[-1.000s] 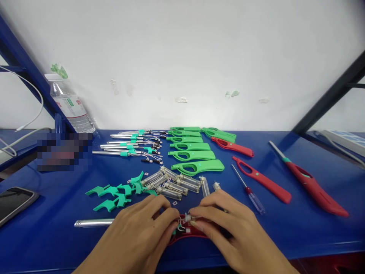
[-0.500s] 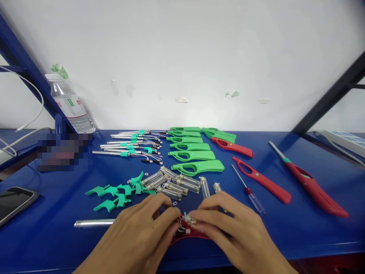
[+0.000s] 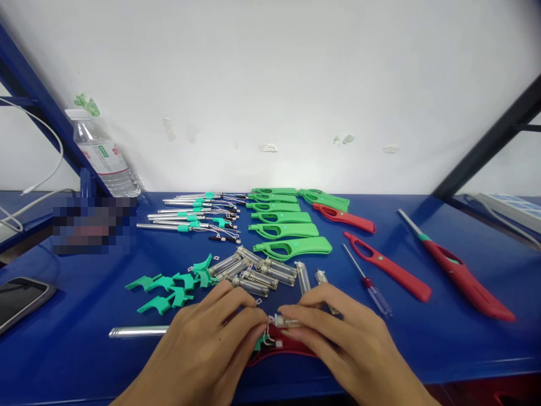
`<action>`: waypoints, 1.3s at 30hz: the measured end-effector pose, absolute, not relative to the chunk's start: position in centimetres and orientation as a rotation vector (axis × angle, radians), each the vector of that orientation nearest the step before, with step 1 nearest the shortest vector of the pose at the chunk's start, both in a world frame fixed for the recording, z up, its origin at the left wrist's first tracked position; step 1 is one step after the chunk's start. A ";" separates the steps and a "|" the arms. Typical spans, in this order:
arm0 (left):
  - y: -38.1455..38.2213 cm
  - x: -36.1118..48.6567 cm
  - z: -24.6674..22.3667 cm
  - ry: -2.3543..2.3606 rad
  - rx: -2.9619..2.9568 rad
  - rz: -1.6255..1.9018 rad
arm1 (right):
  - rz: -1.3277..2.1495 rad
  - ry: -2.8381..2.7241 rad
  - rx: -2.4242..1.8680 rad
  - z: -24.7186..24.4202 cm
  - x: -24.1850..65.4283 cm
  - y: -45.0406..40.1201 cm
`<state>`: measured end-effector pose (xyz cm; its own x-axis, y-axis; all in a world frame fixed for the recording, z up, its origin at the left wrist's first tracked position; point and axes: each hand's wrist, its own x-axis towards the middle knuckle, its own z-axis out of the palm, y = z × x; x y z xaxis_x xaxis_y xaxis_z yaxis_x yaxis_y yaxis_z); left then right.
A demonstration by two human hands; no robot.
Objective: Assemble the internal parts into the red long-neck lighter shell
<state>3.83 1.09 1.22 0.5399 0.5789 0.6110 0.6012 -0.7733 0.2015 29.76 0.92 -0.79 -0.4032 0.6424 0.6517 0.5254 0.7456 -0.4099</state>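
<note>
A clear lighter fuel tank [image 3: 285,322] is gripped between the thumb and fingers of my right hand [image 3: 349,338], its valve end facing left. My left hand [image 3: 211,338] is closed, fingertips pinching a small metal clip [image 3: 271,320] right beside that valve. Below both hands lies an open red lighter shell half [image 3: 281,351], partly covered by them. White wires [image 3: 267,337] and a bit of green trigger [image 3: 257,343] show inside it. A silver lighter tube [image 3: 139,331] sticks out left of my left hand.
Behind my hands lie several clear fuel tanks [image 3: 252,286], green triggers [image 3: 158,304], tube assemblies with wires [image 3: 186,227] and green shell halves [image 3: 296,246]. To the right are red shell halves [image 3: 393,268], a screwdriver [image 3: 374,290] and a whole red lighter [image 3: 460,273]. A phone [image 3: 21,301] lies left.
The fuel tank in my right hand now lies more level and shows more fully. My left fingertips have closed up beside its valve, with the small clip now visible there.
</note>
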 end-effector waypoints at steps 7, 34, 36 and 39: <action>0.9 4.4 1.1 -0.968 -2.628 -1.053 | 0.164 -2.129 -0.842 -0.6 29.8 0.8; 0.2 4.2 1.1 -0.889 -2.509 -0.917 | 0.115 -2.165 -0.870 -0.4 29.6 0.5; 0.3 4.1 1.0 -0.881 -2.518 -0.910 | 0.128 -2.157 -0.861 -0.4 29.6 0.4; 0.5 4.0 0.6 -0.955 -2.565 -0.873 | 0.157 -2.115 -0.865 -0.5 29.6 0.5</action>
<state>3.97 0.46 0.59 0.6018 0.5021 0.6211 0.6636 -0.7471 -0.0390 29.60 0.49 -0.51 -0.4223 0.6300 0.6517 0.5268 0.7557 -0.3891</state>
